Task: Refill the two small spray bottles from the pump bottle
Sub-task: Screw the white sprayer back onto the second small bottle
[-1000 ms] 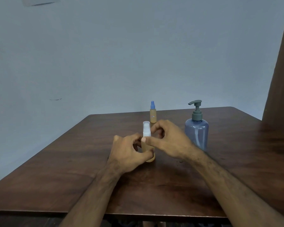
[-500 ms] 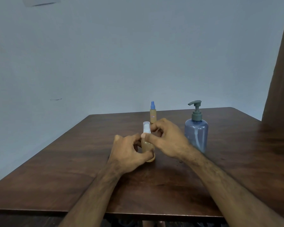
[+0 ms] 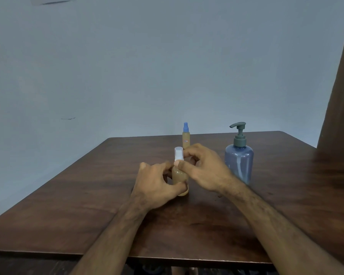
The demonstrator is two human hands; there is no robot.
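Observation:
A small tan spray bottle [image 3: 178, 176] with a clear-capped white sprayer stands upright on the brown table [image 3: 87, 195], near its middle. My left hand [image 3: 157, 185] wraps around its body. The thumb and fingers of my right hand [image 3: 203, 169] pinch the sprayer collar at its neck. Behind it, apart from both hands, stands a second, thinner tan spray bottle [image 3: 185, 136] with a blue top. A blue translucent pump bottle [image 3: 239, 159] with a grey pump head stands to the right, just behind my right wrist.
A pale blue wall runs behind the table. A brown curtain or panel [image 3: 340, 96] hangs at the far right edge. The table's front edge lies close below my forearms.
My right hand's fingers have shifted slightly around the sprayer neck. The bottle and my left hand stay in place.

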